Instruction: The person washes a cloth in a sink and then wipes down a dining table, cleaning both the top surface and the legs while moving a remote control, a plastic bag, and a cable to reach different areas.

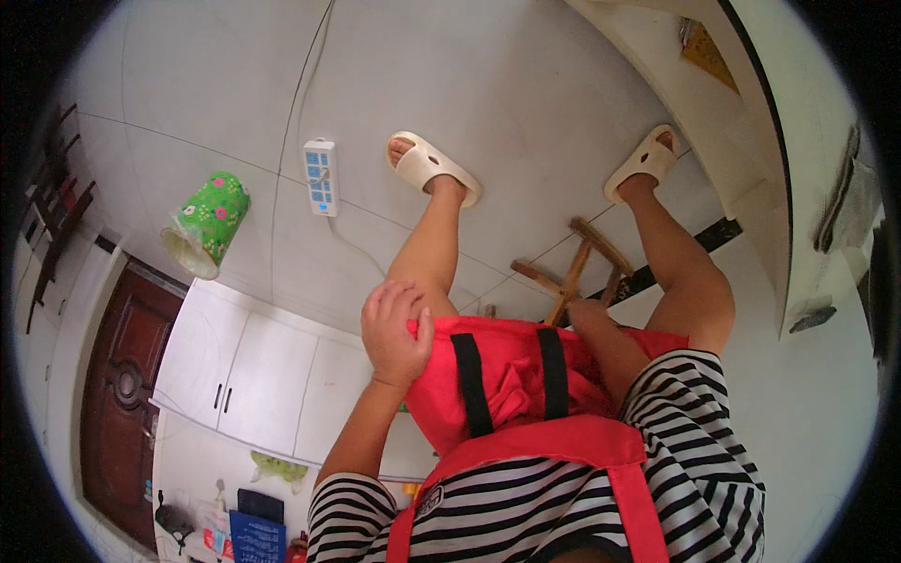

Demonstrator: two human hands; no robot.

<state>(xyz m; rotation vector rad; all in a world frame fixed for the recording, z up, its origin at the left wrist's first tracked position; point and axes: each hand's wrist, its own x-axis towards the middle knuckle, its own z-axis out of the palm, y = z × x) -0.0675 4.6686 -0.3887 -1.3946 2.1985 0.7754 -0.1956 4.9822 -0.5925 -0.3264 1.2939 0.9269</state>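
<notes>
My left hand (398,329) rests on my bent knee at the edge of a red apron (507,380) with two black straps, its fingers spread a little. On the other side, my right hand (591,320) reaches down past the apron's hem, above a small wooden stool (574,274); its fingers are hidden, so whether it holds anything does not show. A white power strip (322,179) with a plug in it lies on the tiled floor beyond my left hand. Beside it stands a green flowered bin (217,218) with a plastic liner.
White cabinets (239,366) with dark handles line the lower left, near a brown door (120,394). A cable (355,246) runs over the floor from the power strip. Dark wooden furniture (60,211) stands at the far left. A curved pale panel (753,162) rises at right.
</notes>
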